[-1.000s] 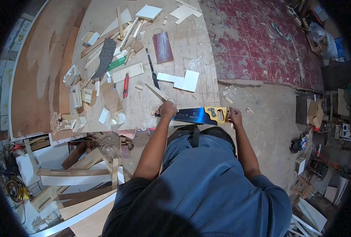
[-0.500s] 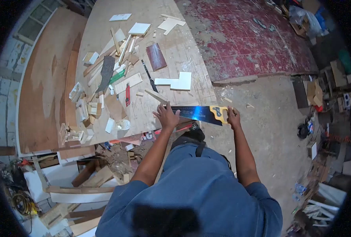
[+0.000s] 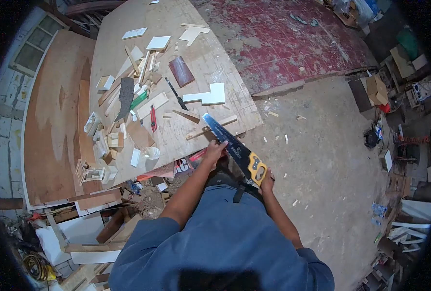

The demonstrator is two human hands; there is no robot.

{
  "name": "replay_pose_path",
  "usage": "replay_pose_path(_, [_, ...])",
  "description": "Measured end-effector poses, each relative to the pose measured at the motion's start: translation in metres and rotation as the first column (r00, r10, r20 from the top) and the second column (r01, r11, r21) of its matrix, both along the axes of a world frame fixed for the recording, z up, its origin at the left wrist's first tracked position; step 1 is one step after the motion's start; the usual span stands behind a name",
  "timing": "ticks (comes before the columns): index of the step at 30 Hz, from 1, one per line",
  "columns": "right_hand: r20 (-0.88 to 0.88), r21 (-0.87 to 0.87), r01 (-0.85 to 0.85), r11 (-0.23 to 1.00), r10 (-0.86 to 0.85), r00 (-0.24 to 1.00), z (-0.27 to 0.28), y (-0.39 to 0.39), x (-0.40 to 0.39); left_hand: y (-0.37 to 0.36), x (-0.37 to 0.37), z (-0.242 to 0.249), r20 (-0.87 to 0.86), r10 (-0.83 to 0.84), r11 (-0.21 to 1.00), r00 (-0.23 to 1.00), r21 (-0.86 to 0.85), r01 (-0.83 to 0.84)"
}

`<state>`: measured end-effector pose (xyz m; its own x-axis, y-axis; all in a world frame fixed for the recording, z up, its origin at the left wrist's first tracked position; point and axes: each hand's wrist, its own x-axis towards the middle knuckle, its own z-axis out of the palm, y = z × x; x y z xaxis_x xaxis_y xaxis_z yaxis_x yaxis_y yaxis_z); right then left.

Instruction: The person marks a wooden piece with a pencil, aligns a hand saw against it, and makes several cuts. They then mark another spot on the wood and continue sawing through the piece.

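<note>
A hand saw (image 3: 235,149) with a dark blade and a yellow handle slants over the table's front edge, its tip up and to the left. My right hand (image 3: 267,181) is closed round the handle, which partly hides the fingers. My left hand (image 3: 216,152) has its fingers closed at the toothed edge, about midway along the blade. Beyond the left hand, a narrow wooden strip (image 3: 198,133) lies on the table and passes behind the blade tip. A short wooden block (image 3: 186,115) rests just past it.
On the wooden table (image 3: 235,92) lie a white T-like piece (image 3: 213,94), a red utility knife (image 3: 153,119), a dark slim tool (image 3: 175,93), a brown block (image 3: 181,71) and several offcuts. Wood scraps (image 3: 94,247) are piled below left. Clutter lines the right wall.
The saw has swung from nearly level to a steep slant, tip up. My right hand has come down and left, and my left hand has closed in on the blade. The wooden strip now shows.
</note>
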<state>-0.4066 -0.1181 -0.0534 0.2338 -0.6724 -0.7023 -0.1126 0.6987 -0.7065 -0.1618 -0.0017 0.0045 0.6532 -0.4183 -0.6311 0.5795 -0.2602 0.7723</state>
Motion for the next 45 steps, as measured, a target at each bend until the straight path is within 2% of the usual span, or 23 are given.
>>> replay_pose_path(1, [0.102,-0.008,0.058,0.998,-0.057,0.993,0.003,0.007,0.004,0.0,0.005,-0.007,-0.029,0.064,0.994,0.998,-0.09,-0.066])
replay_pose_path(2, [0.1,-0.009,0.069,0.998,-0.068,0.993,0.003,0.013,0.007,0.001,0.012,-0.021,-0.065,0.123,0.975,0.99,-0.176,-0.132])
replay_pose_path(3, [0.177,0.014,0.03,0.999,-0.032,0.984,-0.001,0.019,0.009,0.002,0.022,-0.03,0.037,0.129,0.986,0.991,-0.115,-0.124])
replay_pose_path(4, [0.253,0.035,-0.014,0.999,0.005,0.967,-0.004,0.023,0.01,0.006,0.03,-0.039,0.035,0.12,0.987,0.992,-0.113,-0.116])
replay_pose_path(6, [0.215,0.055,-0.045,0.997,0.032,0.976,0.003,0.032,0.006,0.014,0.044,-0.029,0.147,0.117,0.993,0.982,-0.028,-0.114])
replay_pose_path(8, [0.193,0.167,-0.436,0.884,0.405,0.894,0.01,0.039,-0.002,0.023,0.063,-0.029,0.118,0.069,0.997,0.991,0.038,-0.074])
replay_pose_path(10, [0.262,0.242,-0.474,0.847,0.413,0.872,0.009,0.051,0.0,0.031,0.08,-0.043,0.273,-0.211,0.967,0.938,0.201,0.159])
replay_pose_path(11, [0.293,0.179,-0.523,0.834,0.462,0.837,0.002,0.057,0.002,0.033,0.084,-0.049,0.254,-0.207,0.975,0.945,0.131,0.178])
replay_pose_path(13, [0.311,0.102,-0.605,0.79,0.552,0.774,-0.003,0.066,0.005,0.029,0.083,-0.037,0.258,-0.17,0.977,0.951,0.174,0.127])
replay_pose_path(14, [0.302,0.148,-0.586,0.797,0.527,0.794,-0.004,0.07,0.007,0.028,0.084,-0.04,0.286,-0.123,0.977,0.95,0.201,0.066])
replay_pose_path(19, [0.275,0.197,-0.554,0.809,0.497,0.823,0.004,0.077,0.014,0.037,0.098,-0.059,0.453,-0.361,0.904,0.815,0.386,0.185])
replay_pose_path(21, [0.286,0.208,-0.534,0.819,0.471,0.834,0.007,0.08,0.012,0.035,0.099,-0.034,0.482,-0.523,0.826,0.703,0.489,0.279])
replay_pose_path(25, [0.293,0.221,-0.511,0.831,0.443,0.847,0.01,0.08,0.012,0.024,0.097,0.0,0.439,-0.656,0.697,0.614,0.664,0.27])
replay_pose_path(27, [0.266,0.206,-0.518,0.83,0.462,0.846,0.011,0.082,0.014,0.021,0.094,0.01,0.625,-0.693,0.701,0.359,0.7,0.135])
replay_pose_path(28, [0.242,0.196,-0.526,0.828,0.478,0.844,0.012,0.083,0.015,0.021,0.096,0.007,0.626,-0.69,0.704,0.364,0.698,0.134])
replay_pose_path(30, [0.256,0.228,-0.508,0.83,0.453,0.854,0.01,0.085,0.015,0.02,0.102,-0.011,0.643,-0.753,0.657,0.142,0.722,0.218])
replay_pose_path(32, [0.271,0.258,-0.489,0.833,0.424,0.864,-0.001,0.089,0.013,0.018,0.106,-0.023,0.633,-0.76,0.648,0.146,0.72,0.249])
replay_pose_path(34, [0.188,0.145,-0.57,0.809,0.543,0.818,-0.021,0.092,0.005,0.016,0.11,-0.036,0.625,-0.767,0.638,0.148,0.716,0.284])
replay_pose_path(38, [0.191,0.226,-0.557,0.799,0.525,0.83,0.005,0.092,0.013,0.02,0.114,-0.056,0.668,-0.718,0.69,0.195,0.647,0.324])
replay_pose_path(40, [0.121,0.205,-0.642,0.739,0.632,0.765,-0.001,0.092,0.009,0.021,0.114,-0.06,0.68,-0.708,0.7,0.191,0.641,0.315])
replay_pose_path(42, [0.142,0.229,-0.618,0.752,0.602,0.785,-0.002,0.093,0.007,0.02,0.115,-0.056,0.602,-0.788,0.605,0.127,0.721,0.337])
replay_pose_path(44, [0.161,0.249,-0.594,0.765,0.572,0.804,-0.006,0.093,0.004,0.019,0.114,-0.051,0.588,-0.8,0.591,0.124,0.735,0.332])
replay_pose_path(45, [0.088,0.208,-0.637,0.742,0.634,0.768,-0.01,0.092,0.002,0.019,0.113,-0.047,0.574,-0.81,0.579,0.121,0.748,0.323])
